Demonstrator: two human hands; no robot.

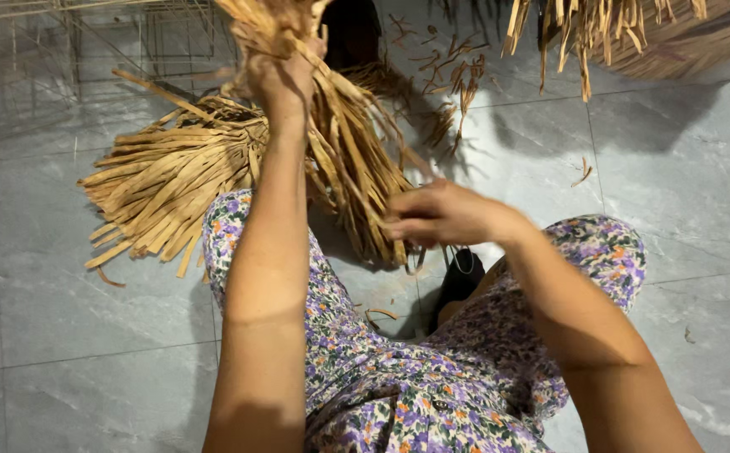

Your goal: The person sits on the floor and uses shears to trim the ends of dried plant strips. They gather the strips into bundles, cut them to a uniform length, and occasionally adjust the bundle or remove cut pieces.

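Floral purple fabric covers my lap and knees, closest to the lens, both forearms reaching out over it. Left hand is raised high, fist clenched around the upper part of a bundle of dry tan straw strips; strips stick out above the fist and hang down loose below it, fanning toward my knees. Right hand sits lower, just above my right knee, fingers pinched together on the lower ends of the hanging strips, so narrow grip, touching the strands; exactly how many strands it has, can't tell.

Second heap of the same flat strips lies on the grey tiled floor, left of my left knee, ends splayed outward toward the left edge. It sits partly behind my left forearm, near the hanging bundle; whether the two touch, can't tell.

Loose scraps of straw are scattered on the tiles beyond the bundle. More strips hang into view at the top right, casting shadow on the floor. Thin wire frame stands at top left. Dark object sits between my knees, too hidden to identify.
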